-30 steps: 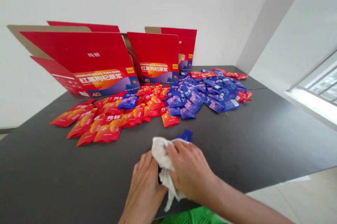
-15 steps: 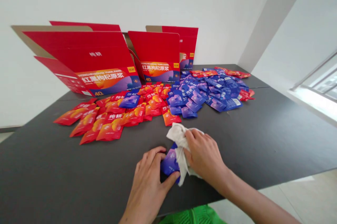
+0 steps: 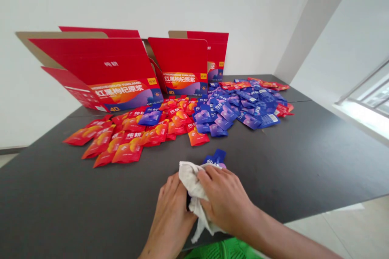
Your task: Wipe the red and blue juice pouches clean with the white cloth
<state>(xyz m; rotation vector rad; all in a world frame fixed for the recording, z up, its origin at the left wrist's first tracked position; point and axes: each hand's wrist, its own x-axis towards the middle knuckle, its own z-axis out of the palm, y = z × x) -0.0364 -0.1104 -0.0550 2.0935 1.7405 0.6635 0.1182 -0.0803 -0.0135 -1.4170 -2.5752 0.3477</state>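
Blue-purple flat pouch lies just beyond right hand, narrow end pointing far, long axis partly covered; white "纯" readable; right hand pinches crumpled white fabric cloth; left hand's grip cannot be told.

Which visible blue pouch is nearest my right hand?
The blue pouch partly hidden by the white cloth in your right hand; other blue pouches lie farther back.

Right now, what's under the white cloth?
Part of a blue pouch shows past the far edge of the cloth. The cloth and the right hand cover the rest, so I can't see how far it reaches or whether anything else lies there.
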